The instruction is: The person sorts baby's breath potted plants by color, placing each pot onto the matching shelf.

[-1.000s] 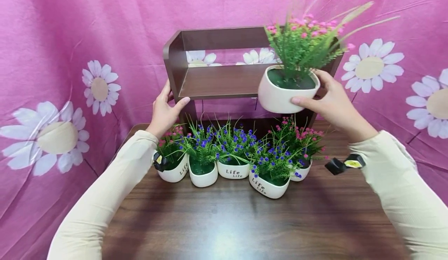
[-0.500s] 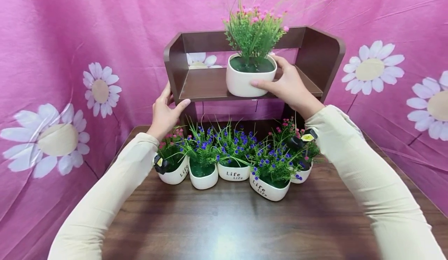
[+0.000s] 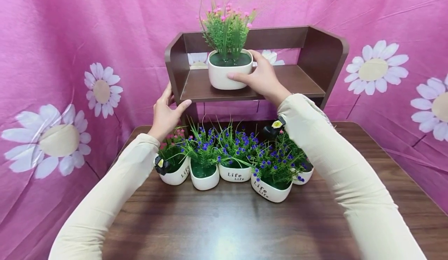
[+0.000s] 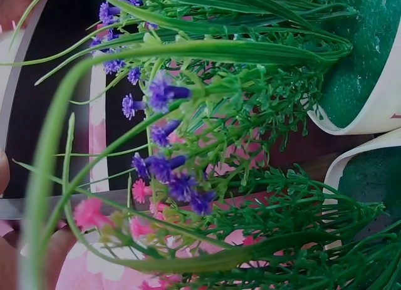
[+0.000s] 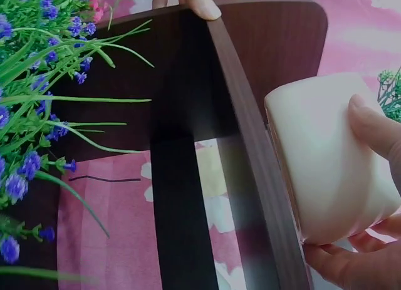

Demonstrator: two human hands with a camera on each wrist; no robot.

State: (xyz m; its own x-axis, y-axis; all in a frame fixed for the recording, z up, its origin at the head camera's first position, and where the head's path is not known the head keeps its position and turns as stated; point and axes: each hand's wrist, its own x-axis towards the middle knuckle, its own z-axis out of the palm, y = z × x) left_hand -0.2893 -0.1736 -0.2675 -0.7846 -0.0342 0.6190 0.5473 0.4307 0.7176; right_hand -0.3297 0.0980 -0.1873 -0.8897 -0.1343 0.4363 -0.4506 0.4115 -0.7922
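Note:
My right hand (image 3: 263,76) grips a white pot (image 3: 227,77) holding an artificial plant with pink flowers (image 3: 227,30), thumb across its front and fingers round its right side. The pot is at the upper board of a dark brown shelf (image 3: 280,81), left of its middle. In the right wrist view the pot's (image 5: 335,158) base is right at the board's edge. My left hand (image 3: 167,110) holds the shelf's left side panel, thumb on the front edge and fingers behind. In the right wrist view its thumb (image 5: 202,3) rests on the board's front corner.
Along the shelf's foot stand several white pots on the wooden table (image 3: 196,221), including a blue-flowered one (image 3: 271,192) set further forward and a pink-flowered one (image 3: 174,177) at the left. A pink curtain (image 3: 133,14) with daisies hangs behind.
My right hand has carried the pink-flowered pot leftward from the shelf's right front and back over the upper board. The left hand has stayed on the shelf's side.

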